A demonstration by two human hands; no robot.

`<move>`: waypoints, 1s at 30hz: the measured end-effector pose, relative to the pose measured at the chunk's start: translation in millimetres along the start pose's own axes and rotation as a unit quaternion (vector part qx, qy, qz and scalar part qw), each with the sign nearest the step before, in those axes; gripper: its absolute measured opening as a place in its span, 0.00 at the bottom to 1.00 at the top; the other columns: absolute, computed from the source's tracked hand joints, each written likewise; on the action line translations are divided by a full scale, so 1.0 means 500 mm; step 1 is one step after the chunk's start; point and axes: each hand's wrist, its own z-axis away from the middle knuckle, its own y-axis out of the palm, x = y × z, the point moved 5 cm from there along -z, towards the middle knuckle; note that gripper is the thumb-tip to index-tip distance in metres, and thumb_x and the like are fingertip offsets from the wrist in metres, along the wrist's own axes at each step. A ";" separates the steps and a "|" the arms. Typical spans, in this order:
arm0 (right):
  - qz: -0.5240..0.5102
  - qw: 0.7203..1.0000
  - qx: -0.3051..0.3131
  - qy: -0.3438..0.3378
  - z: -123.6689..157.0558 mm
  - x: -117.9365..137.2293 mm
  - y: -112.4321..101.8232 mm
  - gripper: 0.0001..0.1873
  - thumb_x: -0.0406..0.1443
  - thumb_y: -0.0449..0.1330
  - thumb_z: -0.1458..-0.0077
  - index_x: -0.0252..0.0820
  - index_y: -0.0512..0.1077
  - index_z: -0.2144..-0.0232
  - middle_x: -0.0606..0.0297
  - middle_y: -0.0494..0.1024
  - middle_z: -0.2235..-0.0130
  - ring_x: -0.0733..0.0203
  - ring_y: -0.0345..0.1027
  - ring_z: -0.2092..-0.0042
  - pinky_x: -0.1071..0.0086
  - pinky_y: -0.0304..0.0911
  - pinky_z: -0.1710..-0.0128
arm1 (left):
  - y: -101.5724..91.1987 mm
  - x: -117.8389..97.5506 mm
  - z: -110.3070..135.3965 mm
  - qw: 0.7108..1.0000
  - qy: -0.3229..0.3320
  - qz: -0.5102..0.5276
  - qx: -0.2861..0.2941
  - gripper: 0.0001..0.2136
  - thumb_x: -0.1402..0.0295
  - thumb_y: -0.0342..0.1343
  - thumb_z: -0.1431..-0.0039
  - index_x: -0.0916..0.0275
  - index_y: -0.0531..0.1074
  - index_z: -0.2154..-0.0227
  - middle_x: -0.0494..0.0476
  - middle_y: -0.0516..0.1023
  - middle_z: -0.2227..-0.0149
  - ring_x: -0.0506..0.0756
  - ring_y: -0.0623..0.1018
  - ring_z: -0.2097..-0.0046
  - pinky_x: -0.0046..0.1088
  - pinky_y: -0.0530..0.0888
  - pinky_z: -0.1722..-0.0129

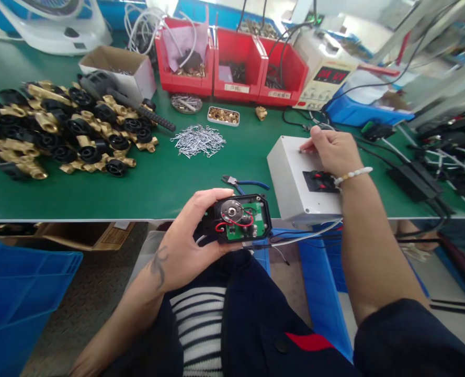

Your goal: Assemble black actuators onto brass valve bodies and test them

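Observation:
My left hand grips an open black housing, its thumb below and its fingers over the top edge. Inside lie a green circuit board, a round silver motor and red and black wires. My right hand rests on the top of a light grey metal box, fingertips closed around a small toggle switch; the fingers partly hide it. Beside the wrist is a black terminal block with red tabs. Cables run from the housing rightward, below the box.
Blue-handled cutters lie behind the housing. Further back are a pile of cotter pins, many brass-and-black valves, red bins and a power supply. A black adapter with cables sits at right.

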 end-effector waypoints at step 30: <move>-0.014 0.999 0.013 -0.044 -0.011 -0.030 0.005 0.24 0.51 0.56 0.35 0.39 0.75 0.72 0.60 0.78 0.69 0.63 0.70 0.66 0.69 0.63 0.62 | -0.003 -0.032 0.009 0.997 0.033 0.062 0.014 0.33 0.73 0.68 0.47 0.50 0.62 0.40 0.52 0.68 0.43 0.52 0.70 0.42 0.26 0.67 0.40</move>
